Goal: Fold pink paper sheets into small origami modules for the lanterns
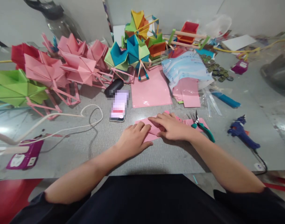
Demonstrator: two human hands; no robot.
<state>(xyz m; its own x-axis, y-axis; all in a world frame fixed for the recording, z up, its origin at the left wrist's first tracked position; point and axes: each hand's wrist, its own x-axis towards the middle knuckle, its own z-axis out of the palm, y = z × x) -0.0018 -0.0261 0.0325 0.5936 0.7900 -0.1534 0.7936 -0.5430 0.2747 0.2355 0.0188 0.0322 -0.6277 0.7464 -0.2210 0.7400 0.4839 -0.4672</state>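
Note:
A folded piece of pink paper [152,137] lies on the grey table in front of me. My left hand [135,136] rests on its left end, fingers lying over the paper and thumb stretched out along the near edge. From the right, my right hand [171,127] presses on the same paper with its fingers extended flat, the fingertips close to those of the left. Both hands are open and partly cover the folds. Just right of the right hand, pliers with green handles [207,132] lie across another pink paper piece [205,123].
Beyond the hands are a phone [120,104], a black case [114,87], pink sheets [151,90] and a plastic paper packet [186,68]. Folded paper models [46,67] line the back left. At right lie a blue glue gun [242,133] and a blue cutter [227,99].

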